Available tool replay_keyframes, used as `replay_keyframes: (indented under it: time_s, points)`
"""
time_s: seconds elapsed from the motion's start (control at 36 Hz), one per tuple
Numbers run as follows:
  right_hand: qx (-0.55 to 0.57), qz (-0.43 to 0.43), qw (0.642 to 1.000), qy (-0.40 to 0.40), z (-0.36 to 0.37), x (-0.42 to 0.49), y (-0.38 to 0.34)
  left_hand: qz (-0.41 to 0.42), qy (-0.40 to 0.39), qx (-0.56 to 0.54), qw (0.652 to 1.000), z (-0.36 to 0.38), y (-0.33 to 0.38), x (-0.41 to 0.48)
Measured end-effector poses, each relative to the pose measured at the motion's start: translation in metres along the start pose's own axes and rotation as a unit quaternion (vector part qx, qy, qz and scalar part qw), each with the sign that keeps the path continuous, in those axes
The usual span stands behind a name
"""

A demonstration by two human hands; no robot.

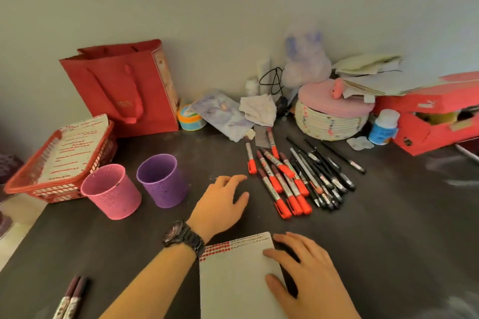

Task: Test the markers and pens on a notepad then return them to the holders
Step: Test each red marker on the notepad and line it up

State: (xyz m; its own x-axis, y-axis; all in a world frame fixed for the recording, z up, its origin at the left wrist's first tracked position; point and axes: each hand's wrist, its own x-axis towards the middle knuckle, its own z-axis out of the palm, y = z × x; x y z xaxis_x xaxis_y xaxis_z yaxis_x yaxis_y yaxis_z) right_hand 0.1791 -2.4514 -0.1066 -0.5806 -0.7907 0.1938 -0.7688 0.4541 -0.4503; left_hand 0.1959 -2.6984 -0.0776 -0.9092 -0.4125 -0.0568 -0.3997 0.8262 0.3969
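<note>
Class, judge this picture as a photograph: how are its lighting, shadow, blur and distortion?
Head view: dim, warm light, no glare; dark shadow beneath the right hand on the notepad; wide-angle distortion bends the scene toward the edges; the table smears into blur at the right edge, below the red box; the marker pile is fairly sharp.

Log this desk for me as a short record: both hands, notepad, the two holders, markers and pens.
left hand: open, holds nothing, beside the red-capped markers
right hand: rests on right edge of the notepad
notepad: flat, page mostly blank
pink holder: upright, no pens standing in it
purple holder: upright, also without pens
red-capped markers: loose pile on the table
black pens: piled right of those markers
two more markers: lying at bottom left
</note>
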Motion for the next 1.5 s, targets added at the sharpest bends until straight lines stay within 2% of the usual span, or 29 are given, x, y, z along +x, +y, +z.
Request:
replay_keyframes:
  time_s: [0.19, 0.39, 0.47, 0.56, 0.67, 0.78, 0.92, 0.97, 1.06, 1.11, 1.17, 1.22, 1.31, 1.42, 1.5]
  points:
    - [-0.012, -0.006, 1.0, -0.01, 0.002, 0.007, 0.008, -0.01, 0.01, 0.122, 0.992, 0.002, 0.024, 0.066]
    - [0.006, -0.002, 1.0, -0.006, 0.001, 0.006, 0.009, -0.063, 0.034, 0.09, 0.993, -0.002, 0.015, 0.072]
    - [0.011, -0.008, 1.0, -0.001, 0.001, 0.005, 0.008, -0.089, 0.061, 0.028, 0.994, -0.006, 0.003, 0.064]
    - [-0.005, -0.02, 1.0, 0.005, 0.002, 0.005, 0.008, -0.133, 0.087, -0.108, 0.981, -0.011, -0.009, 0.043]
    - [-0.015, -0.025, 0.999, 0.033, 0.002, 0.006, 0.007, -0.197, 0.138, -0.307, 0.921, -0.014, -0.014, 0.0]
    - [-0.019, -0.024, 0.998, 0.056, 0.006, 0.006, 0.007, -0.208, 0.146, -0.462, 0.85, -0.016, -0.012, -0.055]
    - [0.022, 0.007, 0.998, 0.057, 0.006, 0.002, 0.002, -0.205, 0.159, -0.534, 0.805, -0.016, -0.005, -0.12]
    - [0.065, 0.024, 0.995, 0.077, 0.003, 0.001, -0.001, -0.2, 0.159, -0.544, 0.799, -0.015, 0.0, -0.139]
    - [0.185, 0.102, 0.976, 0.061, -0.009, -0.001, -0.016, -0.191, 0.149, -0.543, 0.804, -0.01, 0.008, -0.162]
    - [0.295, 0.165, 0.94, 0.043, -0.018, 0.0, -0.032, -0.172, 0.13, -0.542, 0.812, -0.009, 0.014, -0.173]
    - [0.41, 0.206, 0.889, 0.015, -0.022, 0.003, -0.048, -0.139, 0.095, -0.55, 0.818, -0.006, 0.022, -0.182]
    - [0.536, 0.245, 0.808, -0.012, -0.022, 0.004, -0.065, -0.119, 0.056, -0.541, 0.831, -0.004, 0.03, -0.189]
    - [0.667, 0.251, 0.7, 0.047, -0.019, -0.002, -0.085, -0.132, 0.029, -0.5, 0.855, 0.002, 0.038, -0.195]
    - [0.788, 0.258, 0.552, 0.082, -0.016, -0.009, -0.105, -0.14, 0.068, -0.354, 0.922, 0.009, 0.045, -0.198]
    - [0.847, 0.299, 0.43, 0.095, -0.018, -0.007, -0.115, -0.141, 0.133, -0.258, 0.946, 0.016, 0.051, -0.197]
